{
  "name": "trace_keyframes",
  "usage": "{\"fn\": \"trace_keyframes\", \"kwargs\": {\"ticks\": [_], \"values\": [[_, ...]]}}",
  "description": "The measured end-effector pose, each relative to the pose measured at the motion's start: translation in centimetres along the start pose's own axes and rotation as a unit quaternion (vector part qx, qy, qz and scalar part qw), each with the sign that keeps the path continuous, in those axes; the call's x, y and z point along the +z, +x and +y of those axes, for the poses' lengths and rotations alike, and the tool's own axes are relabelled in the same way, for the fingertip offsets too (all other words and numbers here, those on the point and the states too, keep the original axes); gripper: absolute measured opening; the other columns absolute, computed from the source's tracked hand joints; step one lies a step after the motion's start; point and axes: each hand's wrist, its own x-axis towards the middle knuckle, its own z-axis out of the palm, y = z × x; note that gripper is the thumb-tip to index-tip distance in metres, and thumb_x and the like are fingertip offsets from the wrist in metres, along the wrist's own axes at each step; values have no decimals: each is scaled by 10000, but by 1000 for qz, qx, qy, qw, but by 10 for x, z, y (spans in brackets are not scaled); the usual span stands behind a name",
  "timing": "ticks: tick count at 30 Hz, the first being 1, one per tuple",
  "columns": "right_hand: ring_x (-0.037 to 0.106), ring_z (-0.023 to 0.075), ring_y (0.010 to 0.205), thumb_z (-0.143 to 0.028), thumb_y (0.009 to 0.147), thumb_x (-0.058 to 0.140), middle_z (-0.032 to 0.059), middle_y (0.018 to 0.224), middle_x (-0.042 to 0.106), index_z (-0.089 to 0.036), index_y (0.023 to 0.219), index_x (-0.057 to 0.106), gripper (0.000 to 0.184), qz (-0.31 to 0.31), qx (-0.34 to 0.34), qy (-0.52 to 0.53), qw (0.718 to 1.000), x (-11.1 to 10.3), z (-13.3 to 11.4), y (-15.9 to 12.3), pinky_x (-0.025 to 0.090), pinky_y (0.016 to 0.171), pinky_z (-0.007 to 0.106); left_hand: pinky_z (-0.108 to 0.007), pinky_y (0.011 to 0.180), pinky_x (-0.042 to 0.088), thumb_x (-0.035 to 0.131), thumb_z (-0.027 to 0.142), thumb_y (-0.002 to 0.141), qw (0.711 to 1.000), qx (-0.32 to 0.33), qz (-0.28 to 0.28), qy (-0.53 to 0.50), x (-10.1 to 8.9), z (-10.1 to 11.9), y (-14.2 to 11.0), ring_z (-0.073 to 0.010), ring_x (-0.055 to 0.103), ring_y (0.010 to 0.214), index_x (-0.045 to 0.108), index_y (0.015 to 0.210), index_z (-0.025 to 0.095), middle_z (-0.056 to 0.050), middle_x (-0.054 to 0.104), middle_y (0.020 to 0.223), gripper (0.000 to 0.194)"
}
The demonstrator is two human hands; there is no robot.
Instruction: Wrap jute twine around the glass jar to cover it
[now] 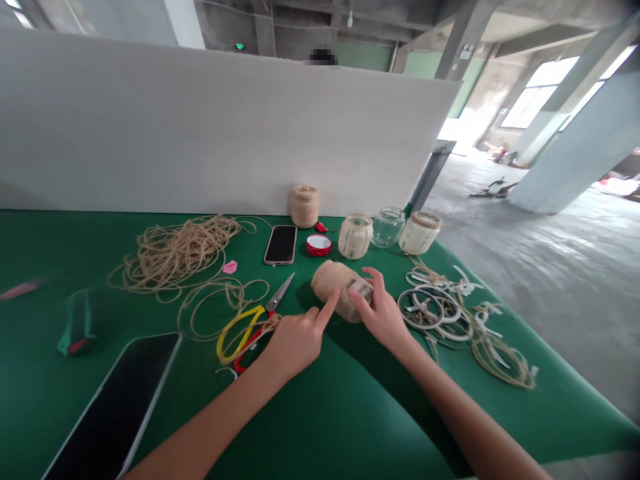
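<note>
A glass jar wrapped in tan twine (336, 283) lies on its side on the green table (350, 413). My right hand (381, 311) grips the jar's open mouth end with curled fingers. My left hand (296, 339) has its index finger stretched out and pressed against the twine on the jar's side, the other fingers curled in. Twine trails from under my left hand past the scissors with yellow and red handles (253, 323).
A loose pile of twine (183, 253) lies at the left. A phone (281, 244), a red lid (319, 245), a twine-wrapped jar (305, 205) and three more jars (389, 227) stand at the back. Scrap strips and rings (450, 310) lie right. A tablet (113, 407) sits front left.
</note>
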Motion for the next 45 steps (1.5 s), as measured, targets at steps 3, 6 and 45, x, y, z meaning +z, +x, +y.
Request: {"fn": "trace_keyframes", "kwargs": {"ticks": [3, 6, 45], "values": [[455, 294, 1136, -545, 755, 477, 139, 1266, 440, -200, 1329, 221, 718, 66, -67, -80, 992, -1, -2, -2, 396, 897, 472, -196, 418, 354, 320, 59, 786, 1000, -3, 2, -5, 1, 1, -1, -117, 502, 489, -32, 1406, 154, -10, 541, 713, 719], [336, 335, 1212, -577, 591, 630, 159, 1297, 349, -182, 1336, 232, 933, 113, -144, -139, 973, 1, -5, -4, 333, 955, 517, -206, 418, 351, 322, 53, 782, 1000, 2, 11, -20, 2, 1, -1, -124, 506, 500, -85, 1398, 142, -9, 546, 729, 743], [445, 250, 1085, -433, 815, 482, 122, 1156, 424, -199, 1147, 395, 415, 78, -111, -38, 990, 3, -2, -2, 375, 922, 432, -214, 415, 353, 333, 68, 778, 1000, 5, 8, 5, 0, 3, -1, -130, 510, 494, 60, 1407, 126, -12, 545, 706, 687]]}}
